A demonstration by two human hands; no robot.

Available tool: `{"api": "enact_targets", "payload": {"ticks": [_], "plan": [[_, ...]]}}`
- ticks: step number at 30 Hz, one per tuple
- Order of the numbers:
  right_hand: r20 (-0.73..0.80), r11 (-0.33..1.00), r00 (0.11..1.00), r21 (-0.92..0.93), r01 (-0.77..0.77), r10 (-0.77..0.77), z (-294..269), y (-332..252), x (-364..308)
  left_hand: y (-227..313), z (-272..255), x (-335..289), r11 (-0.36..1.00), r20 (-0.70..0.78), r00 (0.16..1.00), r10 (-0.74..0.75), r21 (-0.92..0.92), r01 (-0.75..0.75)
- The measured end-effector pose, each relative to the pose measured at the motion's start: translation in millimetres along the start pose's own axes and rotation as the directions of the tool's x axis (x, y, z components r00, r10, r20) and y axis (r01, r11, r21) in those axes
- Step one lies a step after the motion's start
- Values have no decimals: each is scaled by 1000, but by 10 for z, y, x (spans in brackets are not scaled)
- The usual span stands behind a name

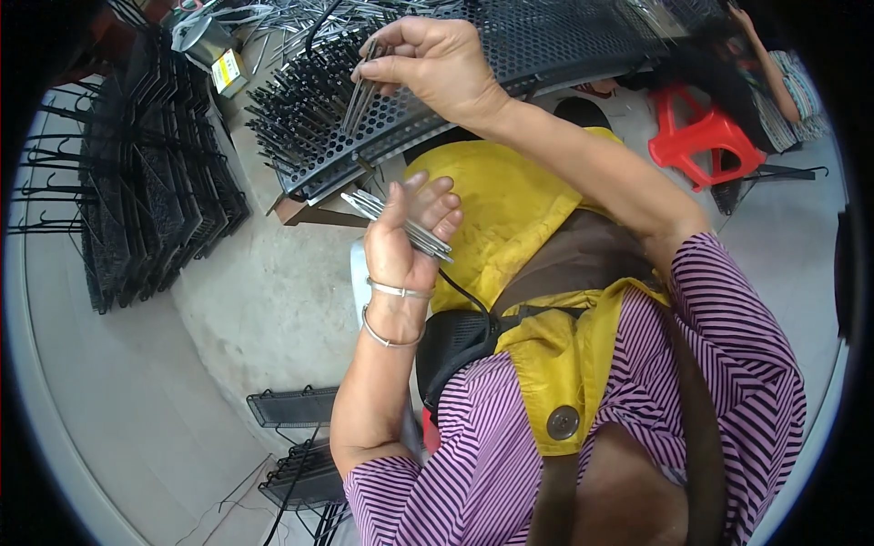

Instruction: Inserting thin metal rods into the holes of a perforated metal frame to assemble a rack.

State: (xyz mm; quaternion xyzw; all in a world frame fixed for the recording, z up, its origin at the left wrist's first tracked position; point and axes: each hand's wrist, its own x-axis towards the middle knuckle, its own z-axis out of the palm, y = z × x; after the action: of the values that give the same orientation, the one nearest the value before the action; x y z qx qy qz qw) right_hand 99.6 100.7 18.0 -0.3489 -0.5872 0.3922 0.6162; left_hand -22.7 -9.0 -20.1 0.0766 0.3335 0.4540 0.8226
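Observation:
Across the palm of my left hand (pixel 396 232) lies a bundle of thin silver metal rods (pixel 421 238), with the thumb pressed over it. My right hand (pixel 435 68) is raised above a black perforated rack (pixel 364 156) and pinches a few slim metal rods (pixel 360 102) between thumb and fingers. Their lower ends point down at the rack's holes; whether any has entered a hole I cannot tell. Many dark-tipped rods (pixel 291 114) stand upright in the rack, left of my right hand.
Loose silver rods (pixel 273 20) lie heaped behind the rack, near a metal can (pixel 202 38) and a small yellow-and-white box (pixel 228 71). Black mesh racks (pixel 150 173) hang at left; more (pixel 296 407) are low down. A red stool (pixel 701 136) and another person's arm (pixel 774 77) are at right.

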Motion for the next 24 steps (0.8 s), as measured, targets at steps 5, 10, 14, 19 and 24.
{"api": "enact_targets", "payload": {"ticks": [5, 10, 14, 19, 24], "plan": [[45, 961, 988, -226, 156, -150, 67, -34, 8, 16, 16, -6, 1000, -7, 1000, -3, -13, 3], [132, 896, 971, -376, 235, -199, 74, -20, 17, 26, 34, -5, 1000, -14, 1000, -15, -18, 15], [139, 886, 969, -395, 242, -202, 90, -30, 44, 29, 30, -5, 999, -9, 1000, -27, -21, 27], [169, 911, 971, -349, 219, -168, 58, -30, 67, 20, 32, 5, 998, -4, 999, -43, -39, 43], [181, 932, 975, -316, 180, -127, 87, -23, 67, 27, 30, 0, 998, -9, 999, -52, -35, 51]]}}
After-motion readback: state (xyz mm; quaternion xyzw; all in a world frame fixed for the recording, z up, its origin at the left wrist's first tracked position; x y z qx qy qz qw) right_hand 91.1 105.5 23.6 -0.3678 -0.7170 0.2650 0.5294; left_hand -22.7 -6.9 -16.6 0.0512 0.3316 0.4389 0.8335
